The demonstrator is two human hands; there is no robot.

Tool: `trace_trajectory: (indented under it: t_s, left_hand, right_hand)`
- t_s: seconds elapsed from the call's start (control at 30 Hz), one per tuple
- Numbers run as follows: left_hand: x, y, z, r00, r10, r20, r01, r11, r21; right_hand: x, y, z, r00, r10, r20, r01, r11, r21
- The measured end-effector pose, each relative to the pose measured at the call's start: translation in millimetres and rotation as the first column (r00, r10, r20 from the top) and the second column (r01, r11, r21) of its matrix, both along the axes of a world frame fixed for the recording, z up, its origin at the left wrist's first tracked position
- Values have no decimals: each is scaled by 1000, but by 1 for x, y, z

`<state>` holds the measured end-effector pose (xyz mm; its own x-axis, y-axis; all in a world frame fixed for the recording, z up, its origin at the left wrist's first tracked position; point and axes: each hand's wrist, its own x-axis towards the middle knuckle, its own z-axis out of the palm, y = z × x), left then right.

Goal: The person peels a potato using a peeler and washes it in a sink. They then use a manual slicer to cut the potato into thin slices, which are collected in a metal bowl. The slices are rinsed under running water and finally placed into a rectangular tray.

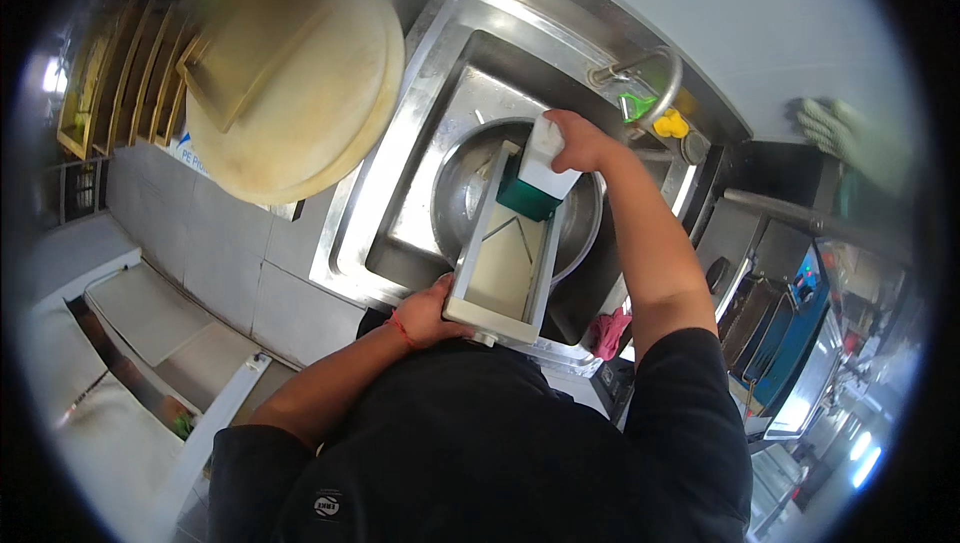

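Observation:
A long pale mandoline slicer (pixel 501 269) slants over a round metal bowl (pixel 450 198) in the sink. Its V-shaped blade (pixel 517 228) shows midway along the bed. My left hand (pixel 429 314) grips the slicer's near end. On the far part of the bed sits a box-shaped food holder, with a white upper part (pixel 541 164) and a green base (pixel 527 198). My right hand (pixel 581 142) is closed around the white part from above. Whatever is inside the holder is hidden. Small pale pieces show in the bowl, too unclear to name.
The stainless steel sink (pixel 420 115) has a curved faucet (pixel 667 67) at the far right. Beside the faucet lie a green-handled tool (pixel 636 106) and a yellow object (pixel 671 124). Round cutting boards (pixel 330 108) stand left. A pink cloth (pixel 611 333) hangs at the sink's right edge.

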<state>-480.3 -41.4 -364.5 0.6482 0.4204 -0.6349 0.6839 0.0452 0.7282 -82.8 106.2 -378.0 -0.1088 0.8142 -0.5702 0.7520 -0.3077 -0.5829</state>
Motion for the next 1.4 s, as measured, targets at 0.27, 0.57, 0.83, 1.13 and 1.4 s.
trace_trajectory:
  t_s: [0.27, 0.57, 0.83, 1.13, 1.4]
  left_hand:
    - [-7, 7, -2, 995, -86, -57, 79, 991, -109]
    - [0, 23, 11, 996, -88, -29, 87, 995, -42]
    - [-4, 6, -7, 995, -96, -31, 94, 994, -50]
    - [4, 14, -3, 991, -132, -9, 131, 989, -68]
    - [12, 31, -10, 996, -82, -28, 81, 996, -49]
  right_hand:
    - [-2, -14, -25, 997, -28, -78, 29, 999, 15]
    - [-32, 6, -7, 992, 93, 80, -88, 994, -71]
    - [-83, -84, 62, 961, 269, 61, -270, 963, 17]
    - [-46, -57, -4, 983, 85, 163, -110, 982, 151]
    - [-93, -68, 86, 959, 265, 101, -263, 964, -32]
